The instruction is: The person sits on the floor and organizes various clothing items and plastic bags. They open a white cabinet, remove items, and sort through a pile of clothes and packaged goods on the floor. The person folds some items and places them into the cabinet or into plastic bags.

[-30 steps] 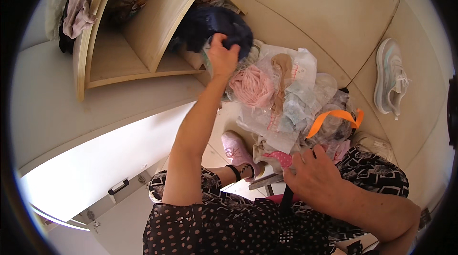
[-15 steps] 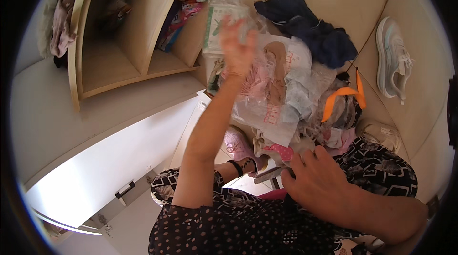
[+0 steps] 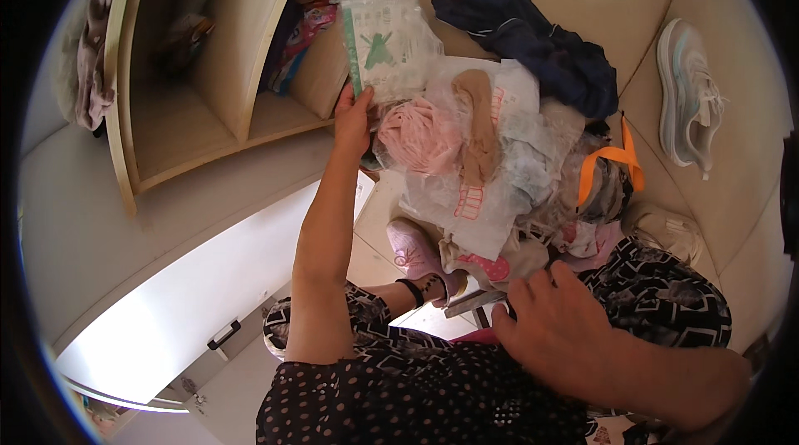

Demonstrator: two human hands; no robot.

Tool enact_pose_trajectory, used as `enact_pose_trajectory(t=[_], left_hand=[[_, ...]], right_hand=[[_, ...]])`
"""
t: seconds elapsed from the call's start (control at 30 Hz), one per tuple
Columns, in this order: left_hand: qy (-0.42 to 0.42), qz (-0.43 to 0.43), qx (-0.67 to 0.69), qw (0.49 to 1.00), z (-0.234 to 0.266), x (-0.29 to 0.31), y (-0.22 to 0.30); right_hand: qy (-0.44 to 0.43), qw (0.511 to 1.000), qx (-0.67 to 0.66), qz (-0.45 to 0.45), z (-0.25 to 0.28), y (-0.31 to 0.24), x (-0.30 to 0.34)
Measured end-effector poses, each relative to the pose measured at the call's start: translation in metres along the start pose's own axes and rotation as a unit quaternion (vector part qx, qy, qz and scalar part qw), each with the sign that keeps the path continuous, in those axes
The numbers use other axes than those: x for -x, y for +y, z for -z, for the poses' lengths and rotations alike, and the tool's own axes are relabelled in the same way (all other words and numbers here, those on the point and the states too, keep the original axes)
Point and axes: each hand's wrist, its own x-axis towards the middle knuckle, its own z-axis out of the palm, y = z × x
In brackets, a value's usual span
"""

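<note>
My left hand [image 3: 353, 122] grips the lower left corner of a flat white package [image 3: 384, 42] with a green stripe and green figure, wrapped in clear plastic, thumb on top. Just below the package lies a pink bundled cloth [image 3: 419, 137] in a clear bag. Beside that bundle is a folded brown fabric strip [image 3: 476, 125] on white plastic packaging [image 3: 491, 212]. My right hand [image 3: 556, 324] stays low over my lap, fingers curled and tips hidden, close to a pink polka-dot cloth [image 3: 485, 267]. What it holds, if anything, I cannot make out.
A wooden cabinet [image 3: 237, 112] with open compartments stands at left, folded fabric [image 3: 301, 29] in one. Dark blue clothing [image 3: 541, 42] lies beyond the pile. An orange ribbon [image 3: 607, 164] and a pale sneaker [image 3: 689, 96] are at right. A pink shoe [image 3: 409, 247] is near my foot.
My left hand, blurred above the package before, has come down to its lower left corner and closed on it. The pink bundle is now uncovered to view. My right hand has barely moved.
</note>
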Motion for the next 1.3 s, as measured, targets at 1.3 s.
enact_pose_trajectory(t=[1.3], left_hand=[[0.155,-0.404,-0.682,0.590,0.068,-0.055,0.032]], right_hand=[[0.132,0.837,-0.447,-0.285,-0.002,0.022,-0.025]])
